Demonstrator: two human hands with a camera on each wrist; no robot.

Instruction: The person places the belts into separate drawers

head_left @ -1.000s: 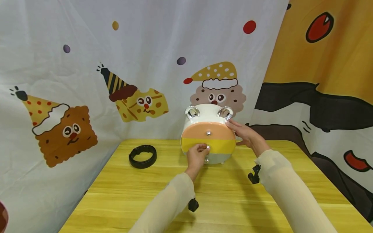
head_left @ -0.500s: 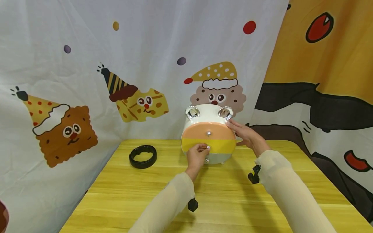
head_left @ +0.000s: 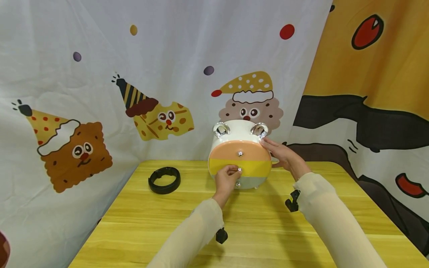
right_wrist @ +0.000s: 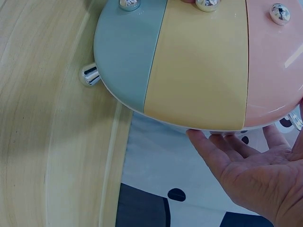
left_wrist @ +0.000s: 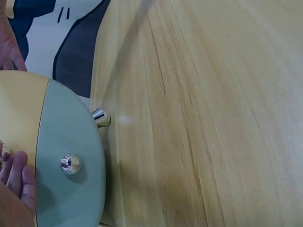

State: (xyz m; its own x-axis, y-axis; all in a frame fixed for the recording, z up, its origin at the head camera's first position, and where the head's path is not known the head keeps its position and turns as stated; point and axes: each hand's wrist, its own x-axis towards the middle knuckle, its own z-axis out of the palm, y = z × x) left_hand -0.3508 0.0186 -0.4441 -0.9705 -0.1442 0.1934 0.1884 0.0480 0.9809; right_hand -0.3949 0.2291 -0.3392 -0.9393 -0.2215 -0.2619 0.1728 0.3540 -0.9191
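A small oval drawer box (head_left: pixel 241 131) stands on short silver feet, with a white shell and two silver ring-shaped ears. Its front has a peach drawer (head_left: pixel 224 150), a yellow drawer (head_left: pixel 256 167) and a grey-green drawer (left_wrist: pixel 71 127), each with a round silver knob. My left hand (head_left: pixel 225 182) pinches the knob of the yellow middle drawer, and all three drawers sit flush. On the right side of the box, my right hand (head_left: pixel 284 155) rests its fingertips against the shell, just below the right ear; its fingers (right_wrist: pixel 208 151) are extended in the right wrist view.
A black ring-shaped band (head_left: pixel 164 180) lies on the wooden table (head_left: pixel 161 223) to the left of the box. Behind the table hangs a white curtain (head_left: pixel 174 44) with cartoon prints, and more printed cloth (head_left: pixel 368 74) hangs along the right side.
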